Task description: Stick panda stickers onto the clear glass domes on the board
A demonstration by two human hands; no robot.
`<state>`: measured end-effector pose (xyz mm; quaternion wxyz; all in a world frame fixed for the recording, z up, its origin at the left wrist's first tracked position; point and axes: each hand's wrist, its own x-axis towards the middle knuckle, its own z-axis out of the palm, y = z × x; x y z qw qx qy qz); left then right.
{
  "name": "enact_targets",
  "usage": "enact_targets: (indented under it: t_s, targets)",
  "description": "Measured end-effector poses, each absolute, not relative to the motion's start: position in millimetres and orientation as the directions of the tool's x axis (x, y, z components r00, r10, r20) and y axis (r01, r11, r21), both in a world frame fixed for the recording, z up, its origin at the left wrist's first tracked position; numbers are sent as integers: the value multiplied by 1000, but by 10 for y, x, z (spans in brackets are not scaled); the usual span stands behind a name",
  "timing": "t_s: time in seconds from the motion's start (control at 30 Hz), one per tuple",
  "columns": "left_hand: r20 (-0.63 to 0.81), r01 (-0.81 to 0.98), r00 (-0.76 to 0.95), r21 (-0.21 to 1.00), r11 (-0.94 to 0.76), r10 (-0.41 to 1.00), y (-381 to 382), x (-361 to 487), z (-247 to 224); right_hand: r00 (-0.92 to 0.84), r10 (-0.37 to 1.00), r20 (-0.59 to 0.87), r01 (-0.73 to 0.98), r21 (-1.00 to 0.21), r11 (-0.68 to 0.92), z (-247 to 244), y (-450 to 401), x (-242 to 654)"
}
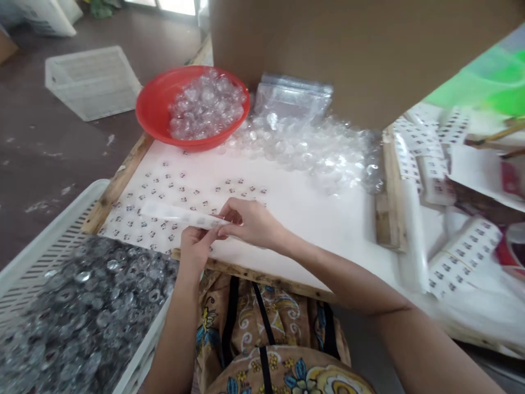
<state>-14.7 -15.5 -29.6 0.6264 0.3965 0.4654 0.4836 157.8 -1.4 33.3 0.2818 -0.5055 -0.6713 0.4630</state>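
A narrow clear plastic strip (176, 212) with faint dark prints is held between both hands above the white tabletop, its free end pointing left. My left hand (196, 246) pinches its near edge with thumb and fingers. Close beside it, my right hand (250, 221) is closed on the strip's right end, thumb and forefinger meeting near the left fingertips. Beneath and around the strip, small dark printed figures (153, 186) are scattered on the white surface. Clear round plastic pieces (307, 150) are heaped farther back on the table.
A red bowl (156, 109) of clear pieces stands at the back left, next to clear bags (293, 98). Below left is a white crate (94, 191) full of clear pieces. Wooden edging (118, 180) borders the table. Printed rolls (465, 254) lie right; a cardboard panel (348, 49) rises behind.
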Motion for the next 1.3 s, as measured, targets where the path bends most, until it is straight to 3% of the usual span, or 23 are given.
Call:
enact_targets:
  t_s: [0.13, 0.37, 0.57, 0.7, 0.8, 0.9, 1.07, 1.3]
  targets:
    - [-196, -88, 87, 975, 203, 977, -141, -148, -370, -209, 971, -117, 390, -920, -27, 219, -62, 1601]
    - [-137, -1, -8, 991, 137, 991, -101, -111, -374, -168, 985, -47, 417, -908, 28, 109, -21, 1675]
    - [-171, 23, -11, 985, 171, 985, -117, -55, -316, 125, 971, 206, 411, -901, 139, 343, -105, 2195]
    - [-165, -70, -17, 984, 164, 986, -118, -53, -323, 564, 757, 330, 579, -812, -78, 394, -427, 3208]
    - [-148, -73, -17, 986, 147, 989, -104, -41, -321, 735, 552, 393, 639, -673, -372, 301, -906, 3971]
    - [-140, -79, 0, 987, 139, 990, -83, -18, -304, 806, 396, 440, 583, -474, -660, 196, -1385, 4437]
    - [-149, -102, 11, 984, 149, 989, -63, 23, -272, 873, 398, 283, 470, -264, -842, 12, -1631, 4557]
    - [-163, -115, -12, 980, 161, 987, -74, -3, -313, 892, 451, 44, 449, -207, -869, -212, -1622, 4556]
